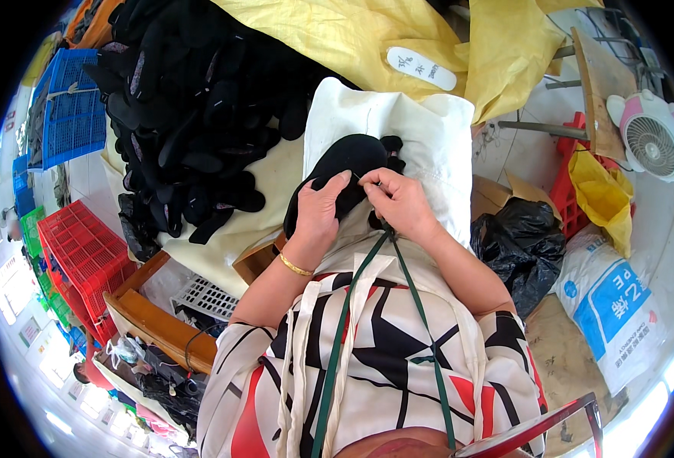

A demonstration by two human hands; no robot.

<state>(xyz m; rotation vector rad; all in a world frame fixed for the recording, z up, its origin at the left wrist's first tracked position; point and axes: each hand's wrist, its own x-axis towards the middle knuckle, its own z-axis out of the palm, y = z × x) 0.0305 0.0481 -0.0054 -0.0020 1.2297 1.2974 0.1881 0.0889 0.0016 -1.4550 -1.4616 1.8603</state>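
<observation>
- Black shoe piece [344, 172] on lap, centre of view, over white cloth bag [428, 145]; pinned by left hand [323, 208], thumb and fingers clamped on its near edge.
- Right hand [398, 200] just right of it, fingertips pinched together on something thin, likely needle or thread; too small to confirm.
- Risk: pinch point close to left fingertips; a slip could prick them.
- Risk: piece could slide off sloping cloth if left grip loosens.
- Risk: green strap [367, 305] running up to hands could snag.
- Pile of black pieces [192, 114] far left, well apart.
- Hidden: underside of piece, right palm, any stitching; bag contents not visible.
</observation>
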